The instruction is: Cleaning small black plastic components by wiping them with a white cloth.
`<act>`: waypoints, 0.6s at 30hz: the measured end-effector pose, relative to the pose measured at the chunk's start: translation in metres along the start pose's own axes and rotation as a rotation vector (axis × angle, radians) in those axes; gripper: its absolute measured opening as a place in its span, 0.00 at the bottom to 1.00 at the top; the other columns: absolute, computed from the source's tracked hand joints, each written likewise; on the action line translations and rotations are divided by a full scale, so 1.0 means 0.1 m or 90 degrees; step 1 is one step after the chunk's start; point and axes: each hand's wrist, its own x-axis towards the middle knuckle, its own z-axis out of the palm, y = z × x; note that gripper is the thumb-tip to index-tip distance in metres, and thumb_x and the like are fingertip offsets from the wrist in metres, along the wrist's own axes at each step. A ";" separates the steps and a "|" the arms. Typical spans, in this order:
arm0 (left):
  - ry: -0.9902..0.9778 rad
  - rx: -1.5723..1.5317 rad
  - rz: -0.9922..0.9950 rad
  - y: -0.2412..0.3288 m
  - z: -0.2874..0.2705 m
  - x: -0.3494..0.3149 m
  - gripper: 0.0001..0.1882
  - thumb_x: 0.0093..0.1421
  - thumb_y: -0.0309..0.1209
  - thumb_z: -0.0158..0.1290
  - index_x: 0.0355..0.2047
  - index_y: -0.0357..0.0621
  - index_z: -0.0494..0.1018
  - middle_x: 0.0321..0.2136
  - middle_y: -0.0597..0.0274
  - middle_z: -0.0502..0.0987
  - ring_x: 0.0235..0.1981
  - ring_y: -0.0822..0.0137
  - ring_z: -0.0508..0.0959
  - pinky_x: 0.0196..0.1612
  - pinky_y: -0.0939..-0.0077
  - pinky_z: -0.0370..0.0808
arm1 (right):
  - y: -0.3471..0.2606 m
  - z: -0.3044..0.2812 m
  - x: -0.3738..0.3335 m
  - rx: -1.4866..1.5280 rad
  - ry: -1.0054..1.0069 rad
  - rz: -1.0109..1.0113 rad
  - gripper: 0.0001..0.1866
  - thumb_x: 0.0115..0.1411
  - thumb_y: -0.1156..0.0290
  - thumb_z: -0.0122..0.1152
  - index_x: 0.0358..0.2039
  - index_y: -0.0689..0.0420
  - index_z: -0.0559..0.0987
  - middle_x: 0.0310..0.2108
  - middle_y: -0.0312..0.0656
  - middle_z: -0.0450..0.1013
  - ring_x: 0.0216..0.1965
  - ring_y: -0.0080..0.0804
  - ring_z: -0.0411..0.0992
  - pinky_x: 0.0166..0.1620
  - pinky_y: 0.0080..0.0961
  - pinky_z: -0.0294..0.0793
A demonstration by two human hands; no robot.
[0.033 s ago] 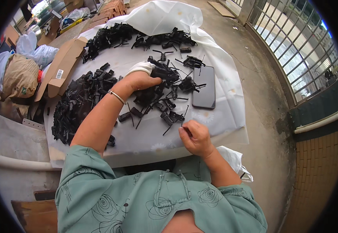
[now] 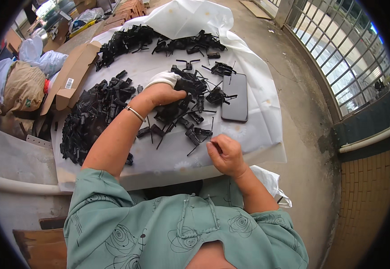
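Observation:
My left hand (image 2: 162,93), with a white glove on its fingers, reaches into the middle heap on the table. Its thumb presses against a black plastic part (image 2: 190,84), and the other fingers are mostly hidden. My right hand (image 2: 225,154) hovers by the table's front edge, thumb and fingers curled together; whatever may be in them is too small or hidden to see. Just left of it lie small black parts (image 2: 197,134) with thin prongs sticking out. More pronged parts (image 2: 219,95) lie right of the left hand.
A large heap of black parts (image 2: 89,123) covers the table's left side; another row (image 2: 125,42) lies along the far side. A dark phone (image 2: 234,101) rests on the white tablecloth (image 2: 262,121). A cardboard box (image 2: 71,80) and plastic bags (image 2: 47,62) stand left. A barred railing (image 2: 338,58) runs at right.
My right hand has turned slightly and lifted a little, its fingers still curled. My left hand stays at the middle heap.

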 end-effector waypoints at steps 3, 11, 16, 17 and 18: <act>0.126 0.200 0.092 0.13 0.13 -0.39 0.22 0.46 0.40 0.53 0.40 0.42 0.73 0.40 0.47 0.73 0.42 0.54 0.74 0.46 0.67 0.71 | -0.02 -0.04 -0.04 -0.005 0.057 0.112 0.03 0.53 0.78 0.56 0.26 0.62 0.72 0.16 0.38 0.63 0.15 0.24 0.59 0.20 0.21 0.59; 0.430 0.239 0.363 0.54 0.09 -1.18 0.13 0.46 0.22 0.53 0.34 0.39 0.76 0.38 0.50 0.75 0.41 0.54 0.74 0.46 0.65 0.70 | -0.13 -0.30 -0.02 -0.215 -0.007 0.124 0.06 0.53 0.73 0.56 0.31 0.61 0.73 0.20 0.44 0.69 0.18 0.33 0.66 0.25 0.27 0.66; 0.420 -0.001 0.384 0.56 0.26 -1.75 0.11 0.47 0.15 0.51 0.31 0.39 0.75 0.30 0.55 0.76 0.34 0.56 0.75 0.40 0.69 0.73 | -0.43 -0.29 -0.08 -0.264 -0.154 0.072 0.10 0.52 0.70 0.58 0.33 0.60 0.73 0.25 0.46 0.72 0.26 0.41 0.72 0.30 0.31 0.70; 0.394 -0.021 0.363 0.55 0.37 -1.87 0.11 0.47 0.16 0.51 0.31 0.40 0.75 0.30 0.55 0.76 0.34 0.56 0.75 0.39 0.70 0.73 | -0.49 -0.23 -0.15 -0.264 -0.156 0.065 0.10 0.52 0.70 0.58 0.33 0.60 0.73 0.25 0.46 0.72 0.26 0.41 0.72 0.30 0.31 0.70; 0.368 -0.039 0.342 0.53 0.49 -1.95 0.10 0.48 0.16 0.51 0.32 0.40 0.75 0.30 0.55 0.76 0.34 0.57 0.75 0.38 0.70 0.73 | -0.51 -0.15 -0.24 -0.305 -0.172 0.039 0.12 0.51 0.69 0.59 0.35 0.59 0.72 0.27 0.45 0.73 0.27 0.41 0.72 0.31 0.31 0.71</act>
